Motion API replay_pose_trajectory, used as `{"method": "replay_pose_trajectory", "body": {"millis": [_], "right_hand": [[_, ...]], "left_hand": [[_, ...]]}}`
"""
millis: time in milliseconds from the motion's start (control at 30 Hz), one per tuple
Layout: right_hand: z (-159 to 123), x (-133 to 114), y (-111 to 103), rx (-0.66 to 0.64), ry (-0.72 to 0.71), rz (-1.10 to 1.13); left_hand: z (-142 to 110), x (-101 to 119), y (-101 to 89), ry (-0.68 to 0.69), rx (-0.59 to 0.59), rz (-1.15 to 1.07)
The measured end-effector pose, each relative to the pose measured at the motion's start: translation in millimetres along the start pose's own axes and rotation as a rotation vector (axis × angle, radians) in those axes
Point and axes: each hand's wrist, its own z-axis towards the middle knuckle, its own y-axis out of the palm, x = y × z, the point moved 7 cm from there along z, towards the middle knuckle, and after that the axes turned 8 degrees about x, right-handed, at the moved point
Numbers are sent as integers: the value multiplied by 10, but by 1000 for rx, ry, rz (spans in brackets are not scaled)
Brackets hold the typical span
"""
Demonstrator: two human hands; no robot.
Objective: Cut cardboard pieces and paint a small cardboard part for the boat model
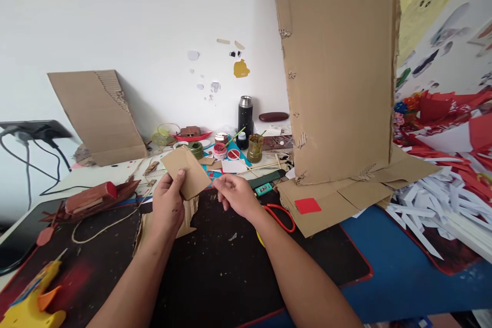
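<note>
The left hand [171, 193] grips a small cardboard piece [189, 166], thumb across its near face, above a dark mat [226, 277] on the desk [88, 179]. The right hand [235, 193], fingers curled, lies at the piece's right-hand corner; whether it pinches the edge cannot be told. A red scissor handle [293, 223] lies near the right forearm, beside flat cardboard [326, 218] bearing a red paper square [307, 206]. A yellow glue gun [36, 301] occupies the lower left.
</note>
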Motion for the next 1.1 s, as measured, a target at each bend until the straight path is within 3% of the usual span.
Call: {"method": "replay_pose_trajectory", "body": {"millis": [500,800,1100], "right_hand": [[-39,-3,-63,106,-134,-324],[-93,-152,-82,134,-230,-528],[-70,-144,-122,220,-257,-620]], "left_hand": [[-36,-51,-12,7,-29,65],[-61,10,14,51,-37,123],[-129,128,-6,141,-38,263]]}}
